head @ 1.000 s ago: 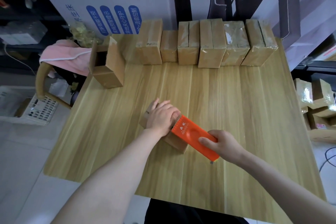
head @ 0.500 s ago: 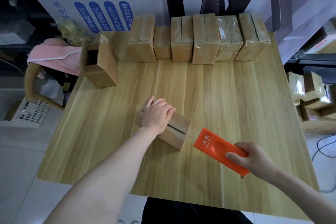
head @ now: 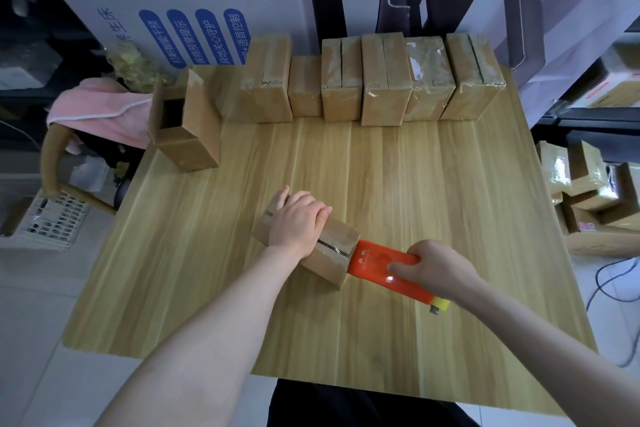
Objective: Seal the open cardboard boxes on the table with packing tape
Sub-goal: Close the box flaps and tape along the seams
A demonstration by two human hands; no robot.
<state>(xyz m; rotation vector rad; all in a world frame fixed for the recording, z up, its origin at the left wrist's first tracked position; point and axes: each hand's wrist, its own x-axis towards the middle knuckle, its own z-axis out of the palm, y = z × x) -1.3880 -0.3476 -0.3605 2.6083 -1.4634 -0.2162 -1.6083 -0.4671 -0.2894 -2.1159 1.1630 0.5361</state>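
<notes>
A small cardboard box [head: 334,246] lies in the middle of the wooden table [head: 415,191], its top seam partly covered with clear tape. My left hand [head: 298,222] presses flat on the box's far half. My right hand [head: 433,265] grips an orange tape dispenser [head: 377,262], whose front edge touches the box's near right end. A yellow part [head: 440,304] sticks out behind my wrist. One open box [head: 183,125] stands at the table's back left, its dark opening facing left.
A row of several taped boxes [head: 370,80] lines the table's back edge. More taped boxes [head: 588,191] are piled on the floor to the right. A chair with a pink cloth [head: 100,111] and a white basket [head: 48,222] sit left of the table.
My right hand first drew the dispenser off the box toward the right and down, then brought it back against the box's near end. My left hand stayed on the box.
</notes>
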